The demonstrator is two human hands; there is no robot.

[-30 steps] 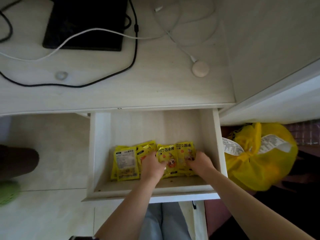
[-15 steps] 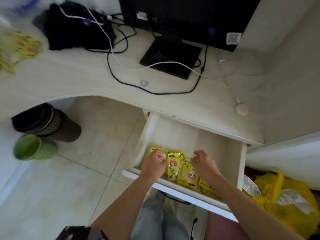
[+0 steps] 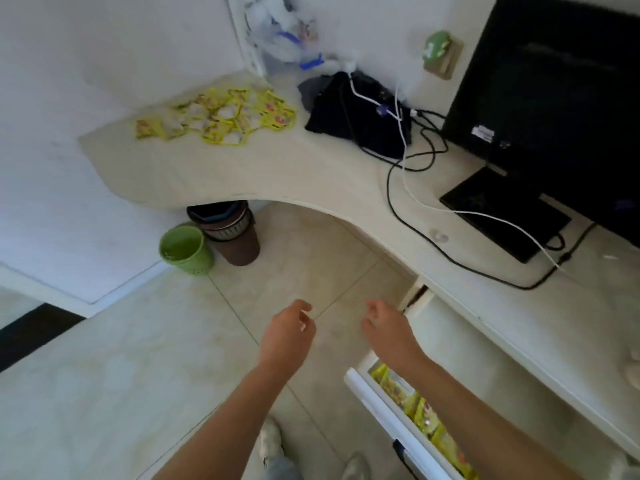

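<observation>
My left hand (image 3: 289, 336) and my right hand (image 3: 389, 332) hover side by side above the tiled floor, fingers loosely curled, holding nothing. At the lower right the white drawer (image 3: 374, 400) stands pulled out, with several yellow snack packets (image 3: 420, 412) lying inside; my right forearm crosses over it. More yellow snack packets (image 3: 221, 116) lie scattered on the far left end of the pale curved desk (image 3: 304, 174).
A black monitor (image 3: 554, 98) with its flat base stands on the desk at the right, with black and white cables trailing across. A black bag (image 3: 349, 109) sits near the wall. Under the desk stand a green bin (image 3: 185, 249) and a brown bin (image 3: 235, 237).
Both hands have left the packets in the drawer and lifted out to the left, now empty. The view has swung left and up, bringing the desk's far end with its packets into sight.
</observation>
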